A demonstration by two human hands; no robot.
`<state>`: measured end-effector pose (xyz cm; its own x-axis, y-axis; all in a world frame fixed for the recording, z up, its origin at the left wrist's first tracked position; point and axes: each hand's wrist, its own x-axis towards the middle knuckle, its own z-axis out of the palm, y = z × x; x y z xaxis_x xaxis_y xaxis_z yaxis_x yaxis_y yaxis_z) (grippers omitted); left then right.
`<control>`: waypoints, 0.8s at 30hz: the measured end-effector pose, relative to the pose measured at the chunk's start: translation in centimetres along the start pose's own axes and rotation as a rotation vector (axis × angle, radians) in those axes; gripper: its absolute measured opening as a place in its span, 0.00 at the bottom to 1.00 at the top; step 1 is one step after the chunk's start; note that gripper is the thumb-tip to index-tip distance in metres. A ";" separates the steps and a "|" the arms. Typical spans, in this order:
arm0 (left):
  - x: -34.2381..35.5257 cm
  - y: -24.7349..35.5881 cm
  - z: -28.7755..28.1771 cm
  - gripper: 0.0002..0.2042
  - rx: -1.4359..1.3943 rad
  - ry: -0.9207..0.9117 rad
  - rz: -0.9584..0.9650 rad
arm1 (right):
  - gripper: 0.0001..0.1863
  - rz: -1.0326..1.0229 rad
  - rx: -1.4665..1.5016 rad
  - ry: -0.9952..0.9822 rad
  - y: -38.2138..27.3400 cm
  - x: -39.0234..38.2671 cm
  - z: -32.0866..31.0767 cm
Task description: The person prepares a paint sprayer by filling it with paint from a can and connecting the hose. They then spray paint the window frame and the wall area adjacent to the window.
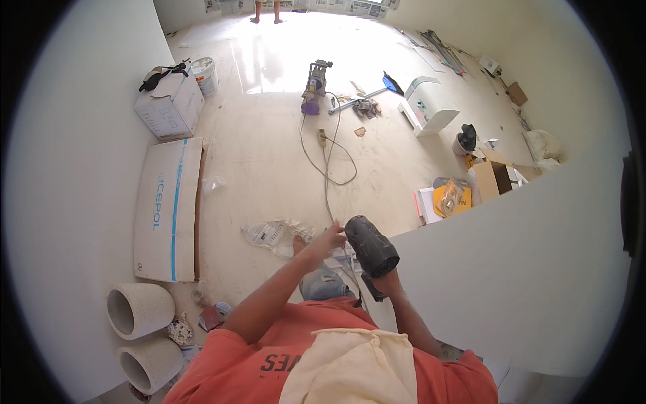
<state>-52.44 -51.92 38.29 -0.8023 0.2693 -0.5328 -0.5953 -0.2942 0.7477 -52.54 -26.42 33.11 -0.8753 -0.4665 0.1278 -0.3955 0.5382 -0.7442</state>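
A black, thick-bodied handheld power tool (371,246) is tilted in front of me, its round body pointing away to the left. My right hand (387,283) is wrapped round its lower part, mostly hidden under the body. Close to the tool's front end is my left hand (328,241), fingers apart and holding nothing that I can see; whether a fingertip touches the tool is unclear. A grey cable (328,195) runs along the floor toward my hands and passes below them.
Crumpled plastic bags (266,233) lie by my foot. Ahead stand a purple-and-grey machine (315,87) and a power strip (322,137). At left are a flat carton (161,215) and concrete pipes (140,310); at right, a half-height white wall (498,269) and an open box (494,176). Another person's legs (267,10) show far off.
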 end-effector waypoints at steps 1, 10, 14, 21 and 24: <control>2.2 -0.6 -5.3 0.36 0.111 0.055 0.129 | 0.23 0.010 -0.006 0.053 0.7 3.2 0.6; -7.1 -16.9 -44.9 0.22 0.579 1.186 -0.471 | 0.23 0.743 0.292 -0.212 1.4 35.5 4.2; -8.2 -21.4 -44.0 0.23 0.609 0.604 -0.761 | 0.21 0.781 0.376 -0.131 3.5 50.0 6.6; 8.5 -3.1 -54.0 0.22 0.032 0.812 -0.718 | 0.16 0.798 0.470 0.096 7.8 76.1 10.5; 18.7 12.6 -60.9 0.22 0.072 0.884 -0.475 | 0.14 0.828 0.523 0.189 9.0 85.9 11.6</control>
<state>-77.69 -106.43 13.62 -0.2452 -0.4419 -0.8629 -0.8813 -0.2693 0.3884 -128.09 -69.76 29.81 -0.8674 0.0602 -0.4940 0.4925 0.2450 -0.8351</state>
